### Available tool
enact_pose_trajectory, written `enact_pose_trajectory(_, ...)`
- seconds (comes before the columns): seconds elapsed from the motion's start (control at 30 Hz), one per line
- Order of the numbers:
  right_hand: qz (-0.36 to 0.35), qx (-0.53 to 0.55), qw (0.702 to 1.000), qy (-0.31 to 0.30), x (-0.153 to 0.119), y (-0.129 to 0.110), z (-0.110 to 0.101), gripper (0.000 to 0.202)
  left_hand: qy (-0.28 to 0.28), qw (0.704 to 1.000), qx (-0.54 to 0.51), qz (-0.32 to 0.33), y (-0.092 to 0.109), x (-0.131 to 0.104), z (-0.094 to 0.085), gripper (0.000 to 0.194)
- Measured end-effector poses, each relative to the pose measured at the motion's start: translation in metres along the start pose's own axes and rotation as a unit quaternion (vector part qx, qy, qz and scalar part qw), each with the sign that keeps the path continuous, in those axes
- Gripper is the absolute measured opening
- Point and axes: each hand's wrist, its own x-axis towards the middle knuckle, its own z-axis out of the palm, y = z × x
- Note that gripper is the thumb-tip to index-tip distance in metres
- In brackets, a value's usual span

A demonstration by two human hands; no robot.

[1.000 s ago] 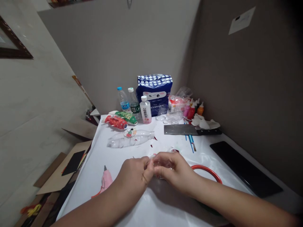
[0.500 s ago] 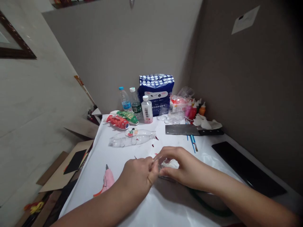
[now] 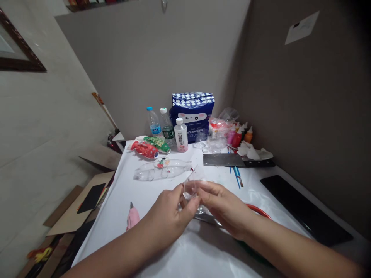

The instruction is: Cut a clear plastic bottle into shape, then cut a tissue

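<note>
In front of me, both hands have their fingers closed on a small piece of clear plastic (image 3: 190, 188). My left hand (image 3: 171, 208) pinches it from the left, thumb on the near side. My right hand (image 3: 222, 202) grips its right side, fingertips close to the left hand's. Under my right hand shows a metal blade (image 3: 208, 219), and a red loop handle (image 3: 259, 210) curves out past the wrist; they look like scissors, largely hidden. Beyond the hands lies a cut clear plastic bottle (image 3: 176, 169) on its side, a small coloured decoration on it.
A pink glue gun (image 3: 133, 219) lies left of my left forearm. A cleaver (image 3: 224, 160) and paintbrushes (image 3: 237, 175) lie at the back right, near a black slab (image 3: 304, 208). Bottles (image 3: 181, 137), a blue bag (image 3: 193, 112) and red and green fish-shaped pieces (image 3: 145, 150) line the back.
My hands have turned the clear plastic piece, and a thin edge of it now points up. Both sets of fingers have shifted on it. The red handle has come into view.
</note>
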Motion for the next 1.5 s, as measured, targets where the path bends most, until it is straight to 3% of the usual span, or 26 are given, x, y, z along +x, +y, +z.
enact_pose_trajectory(0.2,0.010,-0.027,0.999,0.020,-0.003,0.005,0.003,0.036,-0.039,0.998,-0.012,-0.043,0.004,-0.007,-0.001,0.051)
enact_pose_trajectory(0.37,-0.056,-0.098,0.994,0.002,-0.003,-0.013,-0.002,0.041,-0.076,0.994,-0.005,-0.077,-0.001,-0.012,-0.001,0.053)
enact_pose_trajectory(0.5,-0.060,-0.228,0.972,-0.012,-0.007,-0.025,0.001,0.049,-0.078,0.994,0.034,-0.064,-0.004,-0.015,0.006,0.038)
enact_pose_trajectory(0.57,-0.083,-0.266,0.960,-0.018,-0.009,-0.026,0.003,0.043,-0.082,0.994,0.038,-0.062,-0.003,-0.014,0.009,0.028)
enact_pose_trajectory(0.7,-0.129,-0.272,0.954,0.015,-0.008,-0.023,0.003,0.028,-0.102,0.993,-0.053,-0.034,-0.001,-0.009,0.010,0.010)
enact_pose_trajectory(0.83,-0.127,-0.233,0.963,0.044,-0.006,-0.025,-0.001,0.026,-0.046,0.994,-0.098,-0.011,-0.005,-0.002,0.008,0.012)
enact_pose_trajectory(0.9,-0.163,-0.324,0.931,0.050,-0.008,-0.027,-0.004,0.024,-0.004,0.999,-0.049,0.000,-0.009,0.000,0.008,0.013)
enact_pose_trajectory(1.0,-0.202,-0.473,0.856,0.049,-0.011,-0.027,-0.008,0.028,0.037,0.998,0.016,0.038,-0.011,0.001,0.008,0.015)
enact_pose_trajectory(1.07,-0.190,-0.508,0.839,0.038,-0.011,-0.023,-0.010,0.032,0.043,0.998,0.032,0.036,-0.010,0.002,0.007,0.017)
enact_pose_trajectory(1.2,-0.193,-0.496,0.846,0.037,-0.007,-0.010,-0.013,0.030,0.039,0.998,0.045,-0.022,-0.006,0.001,0.005,0.022)
enact_pose_trajectory(1.5,-0.206,-0.451,0.865,0.080,0.002,0.001,-0.011,0.018,0.042,0.995,0.079,-0.037,-0.004,0.000,0.001,0.031)
